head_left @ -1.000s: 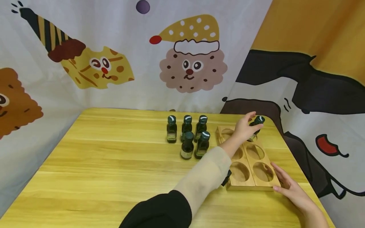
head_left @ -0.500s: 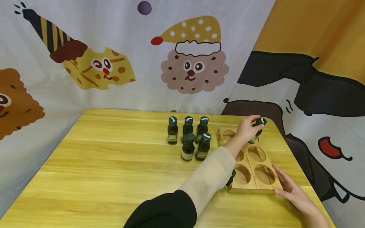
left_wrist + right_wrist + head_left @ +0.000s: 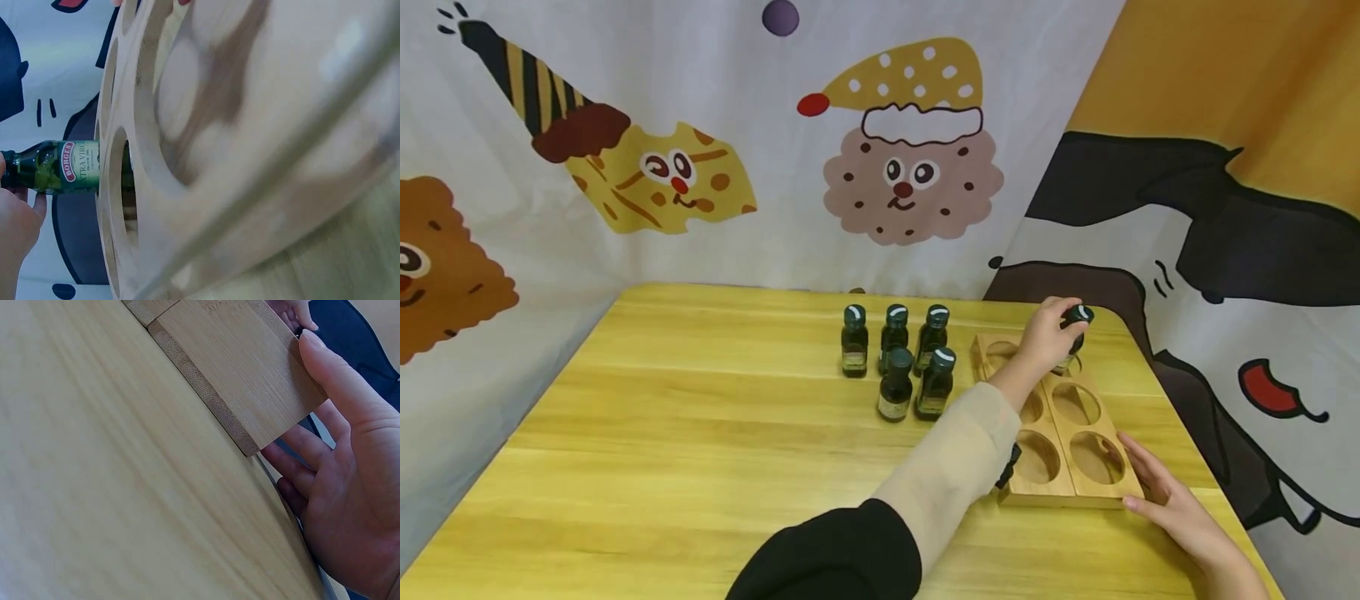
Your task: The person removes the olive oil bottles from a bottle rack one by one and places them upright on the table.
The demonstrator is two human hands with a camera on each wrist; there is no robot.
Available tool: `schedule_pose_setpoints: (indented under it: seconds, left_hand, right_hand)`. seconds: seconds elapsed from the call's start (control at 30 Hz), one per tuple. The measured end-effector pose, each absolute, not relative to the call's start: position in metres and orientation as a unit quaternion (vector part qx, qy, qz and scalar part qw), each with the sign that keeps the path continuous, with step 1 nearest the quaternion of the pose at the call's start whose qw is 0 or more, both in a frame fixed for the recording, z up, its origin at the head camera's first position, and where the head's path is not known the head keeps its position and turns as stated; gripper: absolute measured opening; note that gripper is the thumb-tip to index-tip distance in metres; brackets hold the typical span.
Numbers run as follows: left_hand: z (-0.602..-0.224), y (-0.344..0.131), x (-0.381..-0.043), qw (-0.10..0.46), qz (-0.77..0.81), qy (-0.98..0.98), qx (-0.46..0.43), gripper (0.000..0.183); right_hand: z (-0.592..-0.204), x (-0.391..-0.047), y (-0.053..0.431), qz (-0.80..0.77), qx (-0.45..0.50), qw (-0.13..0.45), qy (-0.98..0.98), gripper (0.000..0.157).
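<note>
In the head view my left hand point(image 3: 1047, 335) reaches across to the far end of a wooden holder point(image 3: 1067, 502) with round holes. Its fingers pinch the dark cap of a small olive oil bottle point(image 3: 1078, 315). The left wrist view shows that green, labelled bottle point(image 3: 69, 167) with its base inside a hole of the holder point(image 3: 119, 81). My right hand point(image 3: 1176, 510) holds the holder's near right corner, thumb at the front and fingers along the side. Part of the holder lies behind my left forearm.
Several more dark bottles point(image 3: 893, 400) stand upright in a cluster left of the holder, on the wooden table point(image 3: 700, 450). A printed cloth point(image 3: 715, 258) hangs behind the table and to its right.
My left fingers were spread beside the bottle a second ago and have since pinched its cap. The cap has shifted slightly left. My right hand has stayed at the holder's corner.
</note>
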State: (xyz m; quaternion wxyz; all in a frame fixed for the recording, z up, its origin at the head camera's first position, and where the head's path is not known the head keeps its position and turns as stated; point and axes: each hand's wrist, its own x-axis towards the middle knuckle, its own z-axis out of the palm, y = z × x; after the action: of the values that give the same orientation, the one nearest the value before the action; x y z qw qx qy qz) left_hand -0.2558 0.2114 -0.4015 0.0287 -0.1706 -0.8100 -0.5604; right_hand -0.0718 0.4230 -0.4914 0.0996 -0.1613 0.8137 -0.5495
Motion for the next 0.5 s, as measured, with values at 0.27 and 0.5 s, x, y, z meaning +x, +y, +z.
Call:
schedule_pose_setpoints:
  seconds: [0.27,0.5]
  left_hand:
    - [-0.398,0.207,-0.255,0.038,-0.548,-0.814,-0.187,0.037]
    - [-0.385,0.207,-0.253,0.047,-0.544,-0.813,-0.202,0.035]
  right_hand:
    - [-0.494,-0.071,0.424,-0.547,-0.168,0.095,0.815,0.076]
    - [-0.493,-0.072,0.424,-0.546,-0.162,0.095,0.817,0.076]
